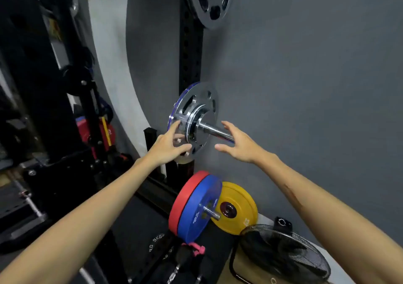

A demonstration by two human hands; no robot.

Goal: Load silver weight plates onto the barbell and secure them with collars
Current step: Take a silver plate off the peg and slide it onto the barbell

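Your left hand (169,146): fingers spread, tips touching polished silver plates (196,118), grip wide, nothing held. Your right hand (237,145): relaxed, grip wide, hovering just beside smooth chrome sleeve (214,132). Plates round, glossy, oval cutouts, blue-edged one behind, seated at sleeve's inner end. Another silver plate (209,0) high on perforated black upright (189,50). Matte red, blue, yellow discs (209,205) below, near mesh fan (285,255).
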